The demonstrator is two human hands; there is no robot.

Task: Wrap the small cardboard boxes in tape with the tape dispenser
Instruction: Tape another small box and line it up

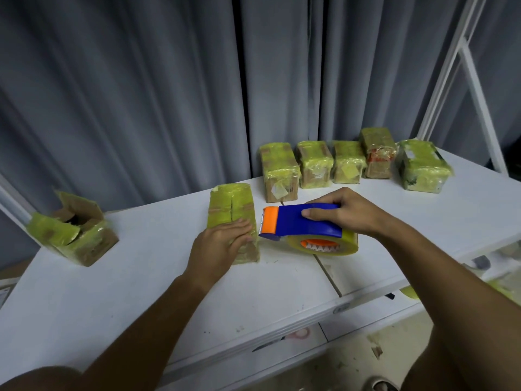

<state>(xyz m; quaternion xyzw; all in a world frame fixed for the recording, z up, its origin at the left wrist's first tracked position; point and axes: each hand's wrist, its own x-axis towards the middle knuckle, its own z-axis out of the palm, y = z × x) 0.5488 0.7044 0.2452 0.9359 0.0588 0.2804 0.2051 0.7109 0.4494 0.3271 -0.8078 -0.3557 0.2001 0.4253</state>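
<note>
on the table point(141, 292), flat left grip point(222, 244) presses box point(231, 213); right grip point(344, 215) clasps dispenser point(298, 224) beside it.

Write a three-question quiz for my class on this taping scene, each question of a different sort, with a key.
1. True or false: the right hand grips the blue tape dispenser.
2. Multiple choice: the left hand lies flat on A) the open box at the far left, B) the box beside the dispenser, C) the bare table.
3. Fill in: ___ wrapped boxes stand in the back row by the curtain.

Key:
1. True.
2. B, the box under the hand; the open box is untouched on the table.
3. Five; the row.
</note>
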